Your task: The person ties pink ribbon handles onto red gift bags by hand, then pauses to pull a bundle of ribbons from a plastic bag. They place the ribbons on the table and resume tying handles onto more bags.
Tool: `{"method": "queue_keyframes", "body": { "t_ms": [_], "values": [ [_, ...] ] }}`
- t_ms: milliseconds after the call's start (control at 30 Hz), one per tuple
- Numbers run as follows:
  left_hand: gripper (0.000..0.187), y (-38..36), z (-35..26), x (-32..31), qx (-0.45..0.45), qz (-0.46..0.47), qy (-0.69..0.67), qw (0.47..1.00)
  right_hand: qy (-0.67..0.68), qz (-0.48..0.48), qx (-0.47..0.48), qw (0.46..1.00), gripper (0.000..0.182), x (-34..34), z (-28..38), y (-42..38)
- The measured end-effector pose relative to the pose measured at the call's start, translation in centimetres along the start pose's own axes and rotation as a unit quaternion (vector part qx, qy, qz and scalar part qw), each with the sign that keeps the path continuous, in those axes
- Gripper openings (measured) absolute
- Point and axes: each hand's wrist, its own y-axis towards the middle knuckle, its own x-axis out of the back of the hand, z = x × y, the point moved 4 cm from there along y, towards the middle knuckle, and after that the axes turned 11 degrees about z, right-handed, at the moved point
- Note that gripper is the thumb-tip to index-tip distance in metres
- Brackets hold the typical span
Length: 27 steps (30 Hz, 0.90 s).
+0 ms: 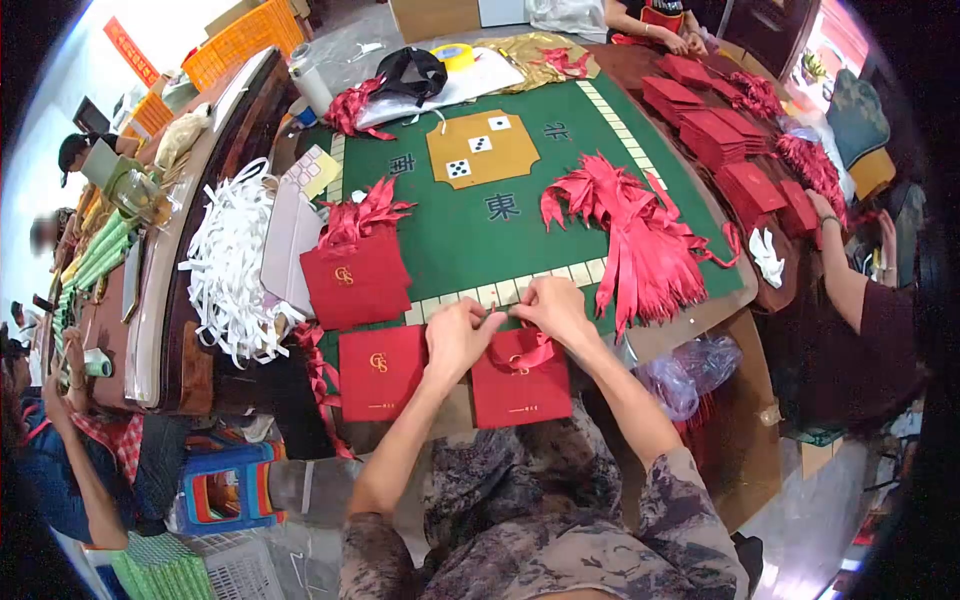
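Note:
A small red paper gift bag (522,393) with gold lettering lies at the table's near edge in front of me. Over its front hangs a loop of red ribbon (537,354). At the bag's top edge, my left hand (460,338) and my right hand (553,310) are close together, both with fingers pinched on the ribbon; the fingers partly hide its ends. A second red gift bag (380,372) lies beside my left wrist. Beyond it is a stack of red bags (352,285) with ribbon handles. Right of my right hand lies a large bundle of red ribbons (640,235).
White ribbons (240,265) are heaped at the left. The green mahjong-print table mat (470,240) spans the middle. Yellow tape (455,57) sits at the back. Stacks of red bags (715,135) line the right table, where other people work. A blue stool (230,485) stands lower left.

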Motion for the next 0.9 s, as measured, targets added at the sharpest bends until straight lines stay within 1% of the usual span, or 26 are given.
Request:
{"method": "queue_keyframes", "body": {
  "t_ms": [33, 67, 100, 133, 167, 200, 233, 267, 300, 367, 400, 467, 533, 567, 633, 667, 700, 733, 767, 800, 833, 867, 900],
  "values": [
    [0.031, 0.2, -0.1, -0.1, 0.002, -0.002, 0.002, 1.0, 0.003, -0.02, 0.024, 1.0, 0.026, -0.5, 0.1, 0.2],
    [0.03, 0.4, -0.3, -0.5, 0.006, 0.0, 0.0, 1.0, 0.004, -0.01, 0.029, 1.0, 0.019, -0.9, -0.3, 0.4],
    [0.029, 0.7, -0.3, -0.9, 0.008, 0.003, -0.002, 1.0, 0.004, -0.011, 0.029, 1.0, 0.019, -1.0, -0.5, 0.4],
    [0.025, 1.0, 0.0, -1.2, 0.014, -0.015, -0.027, 0.999, 0.06, -0.024, 0.037, 0.997, 0.017, -1.0, -0.7, 0.4],
    [0.025, 1.0, 0.3, -1.5, 0.014, -0.016, -0.028, 0.999, 0.116, -0.036, 0.045, 0.992, 0.016, -1.0, -0.9, 0.5],
    [0.023, 0.9, 0.3, -1.4, 0.011, -0.015, -0.09, 0.996, 0.116, -0.036, 0.045, 0.992, 0.016, -1.4, -1.3, 0.8],
    [0.021, 0.9, 0.3, -1.4, 0.01, -0.013, -0.151, 0.988, 0.246, -0.014, 0.067, 0.967, 0.014, -2.0, -1.7, 1.0],
    [0.021, 0.8, 0.3, -1.5, 0.01, -0.013, -0.152, 0.988, 0.372, 0.009, 0.087, 0.924, 0.013, -2.6, -2.1, 1.1],
    [0.02, 0.8, 0.2, -1.4, 0.013, -0.007, -0.154, 0.988, 0.373, 0.01, 0.086, 0.924, 0.013, -2.6, -2.1, 1.2],
    [0.019, 0.8, -0.1, -1.2, 0.015, -0.002, -0.155, 0.988, 0.384, 0.094, 0.1, 0.913, 0.014, -3.1, -1.8, 1.5],
    [0.019, 0.8, -0.3, -1.2, 0.006, -0.011, -0.163, 0.987, 0.383, 0.093, 0.099, 0.913, 0.014, -2.7, -1.4, 1.3],
    [0.02, 0.7, -0.6, -1.1, -0.005, -0.016, -0.17, 0.985, 0.33, 0.076, 0.092, 0.936, 0.016, -1.7, -0.2, 0.5],
    [0.024, 0.5, -0.8, -0.6, -0.017, 0.02, -0.177, 0.984, 0.338, 0.071, 0.092, 0.934, 0.016, -1.3, -0.3, 0.6],
    [0.024, 0.5, -0.6, -1.0, -0.021, 0.024, -0.179, 0.983, 0.346, 0.068, 0.095, 0.931, 0.016, -1.0, -0.4, 0.7],
    [0.041, -0.4, 0.6, -1.2, -0.018, -0.071, -0.349, 0.934, 0.419, 0.051, 0.105, 0.9, 0.015, 0.6, -0.9, 1.0],
    [0.057, -0.9, 0.8, -1.3, -0.027, -0.03, -0.372, 0.927, 0.451, 0.042, 0.083, 0.888, 0.015, 1.3, -1.5, 1.1],
    [0.057, -1.6, 0.9, -1.4, -0.03, -0.025, -0.374, 0.927, 0.482, 0.034, 0.06, 0.873, 0.015, 2.2, -1.6, 1.1],
    [0.057, -2.3, 0.6, -1.7, -0.068, 0.018, -0.388, 0.919, 0.471, 0.029, 0.083, 0.878, 0.016, 2.9, -1.7, 1.6],
    [0.057, -2.9, 0.3, -1.9, -0.106, 0.059, -0.4, 0.908, 0.469, 0.02, 0.067, 0.881, 0.015, 3.4, -1.8, 1.5],
    [0.059, -3.4, -0.4, -1.2, -0.108, 0.041, -0.36, 0.926, 0.447, 0.001, 0.075, 0.891, 0.015, 3.3, -2.2, 2.1],
    [0.059, -3.9, -1.0, -0.3, -0.109, 0.043, -0.361, 0.925, 0.425, -0.017, 0.083, 0.901, 0.016, 3.1, -2.8, 2.9],
    [0.063, -4.4, -1.5, 0.5, -0.097, 0.085, -0.355, 0.926, 0.425, -0.019, 0.082, 0.901, 0.016, 3.2, -3.6, 3.9],
    [0.068, -4.7, -1.6, 0.8, -0.084, 0.128, -0.348, 0.925, 0.395, -0.053, 0.093, 0.912, 0.018, 4.0, -4.4, 4.9]
  ]
}}
